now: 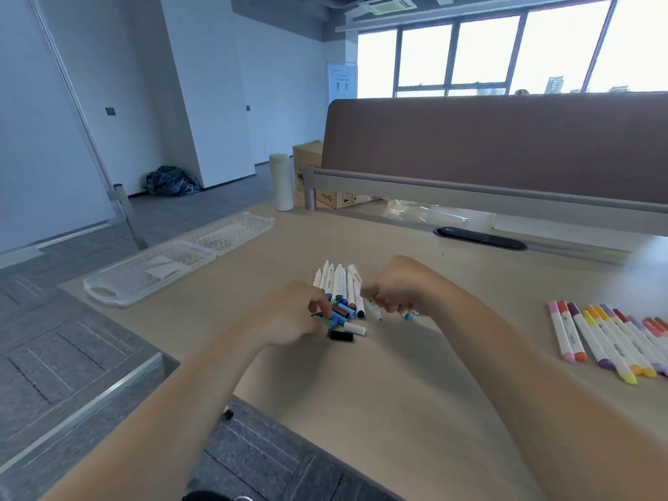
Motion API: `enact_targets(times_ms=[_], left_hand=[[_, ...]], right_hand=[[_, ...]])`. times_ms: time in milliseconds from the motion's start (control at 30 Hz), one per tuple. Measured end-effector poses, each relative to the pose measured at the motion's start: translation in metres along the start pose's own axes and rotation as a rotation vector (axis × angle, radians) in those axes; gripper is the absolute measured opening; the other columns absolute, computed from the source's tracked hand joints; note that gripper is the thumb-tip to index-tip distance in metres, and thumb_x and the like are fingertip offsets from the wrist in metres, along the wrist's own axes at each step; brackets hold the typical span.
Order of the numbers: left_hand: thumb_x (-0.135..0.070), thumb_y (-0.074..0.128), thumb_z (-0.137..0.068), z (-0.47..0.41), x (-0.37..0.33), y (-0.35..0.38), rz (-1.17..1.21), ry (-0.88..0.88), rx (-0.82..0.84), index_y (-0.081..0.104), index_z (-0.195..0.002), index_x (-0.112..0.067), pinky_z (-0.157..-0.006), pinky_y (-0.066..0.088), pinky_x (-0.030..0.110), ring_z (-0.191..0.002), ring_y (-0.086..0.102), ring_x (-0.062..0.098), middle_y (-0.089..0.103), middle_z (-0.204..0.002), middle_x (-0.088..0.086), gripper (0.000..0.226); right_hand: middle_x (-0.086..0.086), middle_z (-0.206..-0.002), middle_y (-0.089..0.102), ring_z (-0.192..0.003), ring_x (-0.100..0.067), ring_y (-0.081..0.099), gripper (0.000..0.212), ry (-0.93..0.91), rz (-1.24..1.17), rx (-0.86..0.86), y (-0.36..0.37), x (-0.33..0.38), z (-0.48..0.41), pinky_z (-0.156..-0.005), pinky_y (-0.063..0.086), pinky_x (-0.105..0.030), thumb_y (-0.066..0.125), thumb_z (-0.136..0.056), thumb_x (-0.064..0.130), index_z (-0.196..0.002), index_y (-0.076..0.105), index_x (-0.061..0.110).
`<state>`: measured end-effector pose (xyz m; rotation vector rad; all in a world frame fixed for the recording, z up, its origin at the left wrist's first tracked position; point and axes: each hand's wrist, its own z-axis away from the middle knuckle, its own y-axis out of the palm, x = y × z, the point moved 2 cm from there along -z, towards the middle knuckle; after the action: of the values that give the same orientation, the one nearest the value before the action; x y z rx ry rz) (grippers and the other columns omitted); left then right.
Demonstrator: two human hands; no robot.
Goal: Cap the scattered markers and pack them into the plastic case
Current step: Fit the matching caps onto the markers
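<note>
A bunch of white-barrelled markers (339, 283) lies in the middle of the table, with several loose caps (345, 314) in blue, brown, white and black at its near end. My left hand (289, 312) curls over the caps and pinches a teal one. My right hand (394, 287) grips an uncapped marker (374, 308), its blue tip pointing down towards me; a teal cap shows under its fingers. The clear plastic case (173, 262) lies open at the far left. A row of capped markers (611, 338) lies at the right edge.
A white cylindrical bottle (281, 182) stands at the table's far edge beside a brown desk divider (506, 146). A black cable grommet (480, 238) is set in the tabletop. Cardboard boxes (307, 157) sit behind the divider's post.
</note>
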<state>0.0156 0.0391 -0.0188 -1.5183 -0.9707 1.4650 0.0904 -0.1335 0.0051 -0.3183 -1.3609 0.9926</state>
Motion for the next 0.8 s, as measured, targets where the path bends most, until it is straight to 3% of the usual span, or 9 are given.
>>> enact_targets(times_ms=[133, 267, 433, 567, 800], left_hand=[[-0.028, 0.075, -0.078, -0.001, 0.0, 0.01, -0.073, -0.017, -0.017, 0.059, -0.086, -0.032, -0.073, 0.039, 0.028, -0.094, 0.054, 0.018, 0.054, -0.101, -0.004, 0.018], [-0.033, 0.075, -0.081, 0.001, -0.002, 0.007, -0.041, -0.025, -0.098, 0.066, -0.086, -0.024, -0.077, 0.043, 0.032, -0.091, 0.054, 0.017, 0.056, -0.097, -0.004, 0.013], [-0.033, 0.074, -0.081, 0.005, -0.003, 0.005, -0.067, -0.058, -0.068, 0.068, -0.09, -0.017, -0.069, 0.041, 0.029, -0.086, 0.056, 0.017, 0.059, -0.091, -0.005, 0.02], [-0.029, 0.075, -0.08, 0.004, -0.001, 0.01, -0.064, -0.04, -0.029, 0.066, -0.089, -0.015, -0.058, 0.034, 0.025, -0.078, 0.051, 0.016, 0.05, -0.08, -0.01, 0.018], [-0.035, 0.077, -0.076, 0.0, 0.005, 0.013, -0.027, -0.042, -0.088, 0.06, -0.083, -0.022, -0.06, 0.036, 0.027, -0.075, 0.049, 0.011, 0.052, -0.081, -0.011, 0.022]], right_hand=[[-0.009, -0.055, 0.043, -0.046, -0.017, 0.03, 0.027, 0.034, -0.146, 0.049, 0.005, -0.009, 0.003, -0.048, 0.02, -0.025, 0.06, -0.081, 0.012, -0.056, 0.051, 0.011], [-0.007, -0.056, 0.046, -0.043, -0.017, 0.037, 0.024, 0.022, -0.232, 0.056, 0.009, -0.013, 0.004, -0.045, 0.024, -0.023, 0.061, -0.083, 0.009, -0.061, 0.052, 0.01], [-0.01, -0.06, 0.053, -0.047, -0.018, 0.047, 0.019, -0.001, -0.281, 0.044, 0.009, -0.016, 0.0, -0.045, 0.034, -0.023, 0.065, -0.085, 0.008, -0.067, 0.058, 0.006], [-0.012, -0.062, 0.055, -0.047, -0.018, 0.049, 0.011, -0.008, -0.295, 0.045, 0.008, -0.019, -0.004, -0.044, 0.037, -0.022, 0.064, -0.084, 0.004, -0.074, 0.063, 0.002], [-0.016, -0.062, 0.058, -0.047, -0.02, 0.049, 0.007, -0.02, -0.308, -0.007, 0.005, -0.026, -0.014, -0.042, 0.034, -0.02, 0.061, -0.081, 0.0, -0.074, 0.062, 0.002]])
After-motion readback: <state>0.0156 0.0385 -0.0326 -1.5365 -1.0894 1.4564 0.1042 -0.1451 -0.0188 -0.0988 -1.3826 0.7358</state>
